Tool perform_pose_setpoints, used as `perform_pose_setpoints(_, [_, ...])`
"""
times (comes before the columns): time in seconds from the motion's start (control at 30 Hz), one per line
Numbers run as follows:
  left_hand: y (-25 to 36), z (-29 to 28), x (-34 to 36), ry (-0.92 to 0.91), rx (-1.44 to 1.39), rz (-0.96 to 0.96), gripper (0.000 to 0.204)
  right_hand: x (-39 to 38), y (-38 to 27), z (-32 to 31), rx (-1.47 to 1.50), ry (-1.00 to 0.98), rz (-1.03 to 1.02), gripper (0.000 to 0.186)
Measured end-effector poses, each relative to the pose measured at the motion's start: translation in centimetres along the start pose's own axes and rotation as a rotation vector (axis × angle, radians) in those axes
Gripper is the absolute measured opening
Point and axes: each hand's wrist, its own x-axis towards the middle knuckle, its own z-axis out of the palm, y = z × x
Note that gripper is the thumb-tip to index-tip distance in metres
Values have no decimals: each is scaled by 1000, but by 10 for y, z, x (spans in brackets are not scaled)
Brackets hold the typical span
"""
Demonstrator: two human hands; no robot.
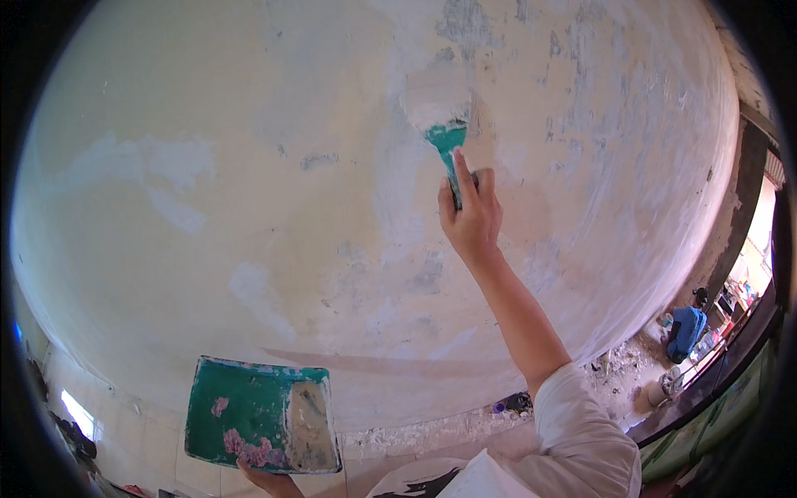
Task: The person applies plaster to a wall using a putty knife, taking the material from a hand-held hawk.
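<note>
My right hand (471,212) is closed round the green handle of a putty knife (447,137), its index finger stretched along the handle. The wide blade, smeared with pale filler, lies against the wall (332,207). That wall is cream with whitish patches and grey scuffs. At the lower left, my left hand (270,480) grips the bottom edge of a green rectangular tray (241,398); most of its fingers are hidden under the tray. Lumps of pinkish putty (253,448) sit on the tray near that hand. A lighter, putty-coated section takes up its right side.
Pale debris (627,373) covers the floor at the wall's foot. At the right stand a blue bag (686,334) and a whitish bucket (662,388), near a bright doorway (760,224). A small purple object (499,407) lies below my right arm.
</note>
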Motion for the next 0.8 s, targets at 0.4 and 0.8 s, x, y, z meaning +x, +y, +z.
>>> perform_pose_setpoints(0.4, [-3, -4, 14, 118, -80, -100, 66, -66, 13, -15, 1, -57, 43, 53])
perform_pose_setpoints(0.8, [-4, -4, 0, 216, 1, -5, 68, -70, 26, -5, -29, -107, 24, 51])
